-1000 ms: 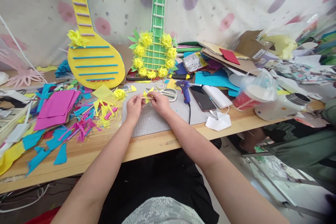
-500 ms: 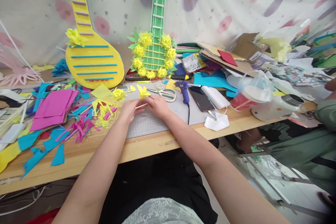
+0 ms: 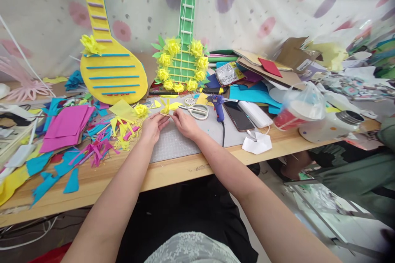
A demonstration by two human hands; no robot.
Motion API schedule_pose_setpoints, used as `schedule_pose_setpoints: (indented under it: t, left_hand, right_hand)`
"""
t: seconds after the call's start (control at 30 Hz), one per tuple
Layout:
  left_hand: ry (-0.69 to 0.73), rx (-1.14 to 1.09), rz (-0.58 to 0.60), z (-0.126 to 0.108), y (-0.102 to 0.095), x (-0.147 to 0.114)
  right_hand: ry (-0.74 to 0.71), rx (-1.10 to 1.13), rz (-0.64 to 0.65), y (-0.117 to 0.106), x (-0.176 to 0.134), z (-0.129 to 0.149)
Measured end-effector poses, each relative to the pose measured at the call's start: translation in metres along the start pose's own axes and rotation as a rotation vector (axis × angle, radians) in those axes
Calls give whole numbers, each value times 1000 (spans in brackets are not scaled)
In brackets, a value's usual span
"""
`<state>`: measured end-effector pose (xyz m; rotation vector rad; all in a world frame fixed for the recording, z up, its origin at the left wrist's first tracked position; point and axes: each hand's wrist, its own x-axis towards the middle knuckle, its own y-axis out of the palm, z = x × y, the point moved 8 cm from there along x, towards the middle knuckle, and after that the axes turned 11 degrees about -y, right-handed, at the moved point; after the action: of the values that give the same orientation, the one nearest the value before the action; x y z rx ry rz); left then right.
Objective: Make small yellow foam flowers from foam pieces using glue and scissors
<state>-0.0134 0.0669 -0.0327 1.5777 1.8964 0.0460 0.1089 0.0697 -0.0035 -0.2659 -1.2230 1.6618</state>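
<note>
My left hand is closed, with the fingertips on a thin pale stick. At the stick's other end the fingers of my right hand are pinched together. Yellow paper petals stand up just above the stick; how they join it is too small to tell. Another yellow paper piece shows just beyond my right fingertips. Both hands are over a grey cutting mat. Scissors with white handles lie past my right hand, and a finished yellow paper flower sits beyond my left.
A purple glue gun and a phone lie to the right, near a white jar. Paper scraps and magenta sheets cover the left. Yellow and green paper instruments lean against the back. Another person's sleeve appears at right.
The stick between my hands has risen slightly and turned, and my fingertips have shifted along it. The yellow petals have moved a little left, and a separate yellow piece now shows beside them.
</note>
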Motion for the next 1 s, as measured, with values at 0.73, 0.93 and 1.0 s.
schedule_pose_setpoints:
  t: [0.73, 0.93, 1.0]
  left_hand:
    - [98, 90, 53, 0, 8, -4]
    - [101, 85, -40, -1, 0, -2]
    - [111, 80, -51, -2, -1, -1]
  right_hand:
    - [213, 324, -106, 4, 1, -27]
    - [185, 388, -53, 10, 1, -19]
    - [175, 427, -50, 10, 1, -15]
